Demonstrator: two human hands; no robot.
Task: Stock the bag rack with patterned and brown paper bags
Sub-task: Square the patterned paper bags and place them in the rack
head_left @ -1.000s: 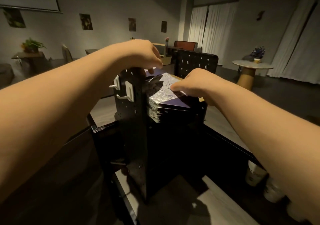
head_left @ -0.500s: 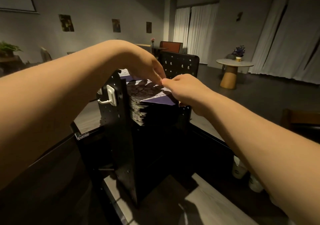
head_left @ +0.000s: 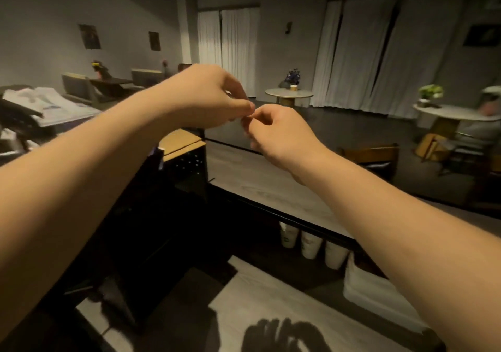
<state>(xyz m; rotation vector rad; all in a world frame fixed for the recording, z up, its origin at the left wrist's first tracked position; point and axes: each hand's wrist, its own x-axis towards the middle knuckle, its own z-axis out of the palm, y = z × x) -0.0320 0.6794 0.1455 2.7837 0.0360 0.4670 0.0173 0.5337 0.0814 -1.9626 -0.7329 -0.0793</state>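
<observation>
Left hand and right hand raised in mid-air, curled fingertips meeting, nothing visibly held but can't tell for sure, black perforated bag rack with brown paper bags below and left of them, apart.

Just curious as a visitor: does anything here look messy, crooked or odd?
A little. On the far left, a loose heap of white papers lies fanned out and uneven. Both hands meet in mid-air with fingers touching, well above the black rack.
</observation>
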